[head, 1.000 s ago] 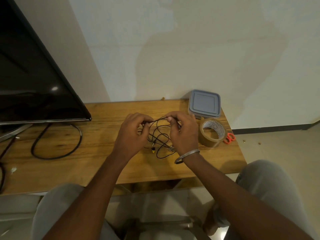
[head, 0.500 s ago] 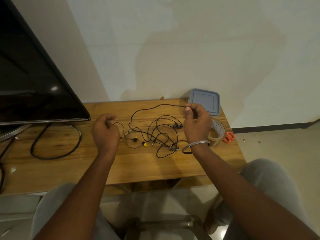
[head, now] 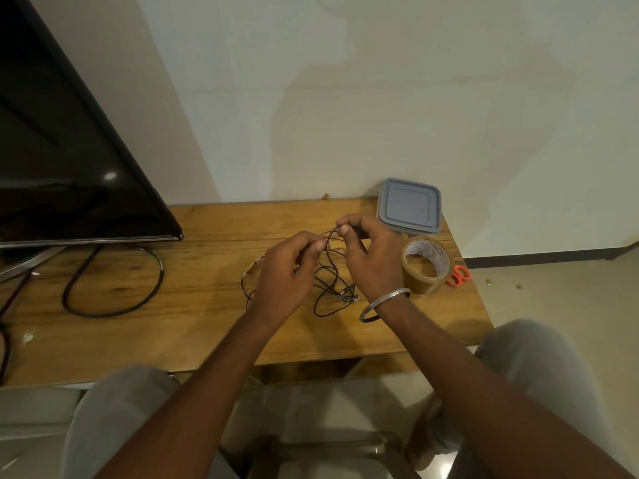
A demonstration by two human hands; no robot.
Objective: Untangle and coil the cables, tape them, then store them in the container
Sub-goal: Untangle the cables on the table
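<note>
A thin black earphone cable lies in tangled loops on the middle of the wooden table. My left hand pinches a strand of it above the table. My right hand, with a metal bangle on the wrist, grips another part of the same cable, a short arc of wire running between the two hands. A roll of brown tape stands just right of my right hand. The grey lidded container sits shut at the table's back right corner.
Orange scissors lie at the table's right edge behind the tape. A black TV stands at the left, with a thick black cord looped on the table before it. The wall runs along the table's back edge.
My hands were spread wide apart half a second ago, stretching the cable; now they have come back together over the tangle, the left hand moving right.
</note>
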